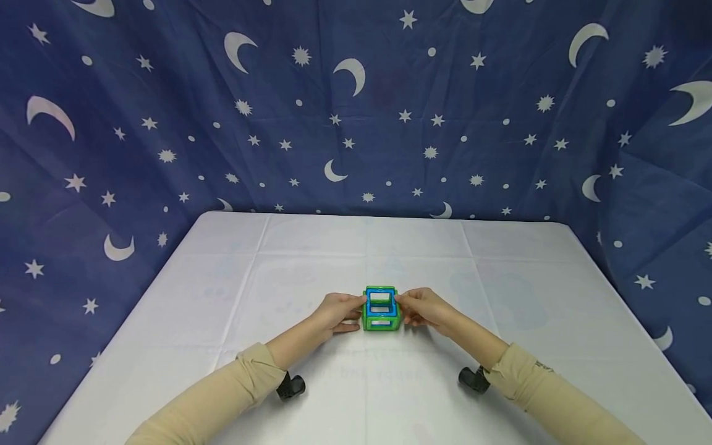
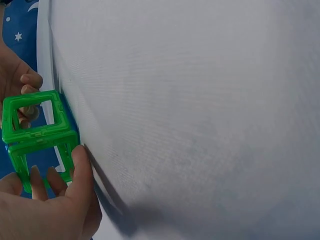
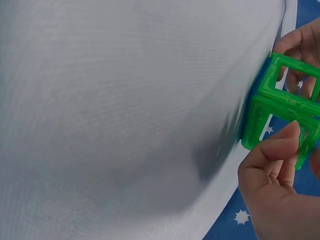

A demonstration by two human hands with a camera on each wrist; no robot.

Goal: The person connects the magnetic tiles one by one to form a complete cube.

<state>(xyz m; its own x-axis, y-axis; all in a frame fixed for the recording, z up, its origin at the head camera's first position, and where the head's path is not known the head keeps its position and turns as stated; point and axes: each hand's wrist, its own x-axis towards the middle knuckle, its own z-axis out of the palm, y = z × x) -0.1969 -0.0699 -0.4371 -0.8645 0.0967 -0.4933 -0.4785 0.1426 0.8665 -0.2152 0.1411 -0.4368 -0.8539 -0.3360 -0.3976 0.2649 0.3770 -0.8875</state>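
A small cube of magnetic square tiles (image 1: 381, 316) stands on the white table in the head view, with open green and blue frames. From the left, my left hand (image 1: 336, 313) holds its side between thumb and fingers. My right hand (image 1: 425, 307) grips the opposite side, fingertips at the top and side edges. In the left wrist view, two green frames (image 2: 42, 134) meet along an edge, with the left fingers around the nearer one. The right wrist view shows the right thumb and fingers pinching a green frame (image 3: 285, 104); part of the cube runs out of that picture.
White cloth with fold creases covers the table (image 1: 300, 247). A dark blue curtain (image 1: 389, 154) with moons and stars hangs behind and along both sides. Black wrist-worn devices (image 1: 291, 387) sit under the beige sleeves (image 1: 222, 395), low over the cloth.
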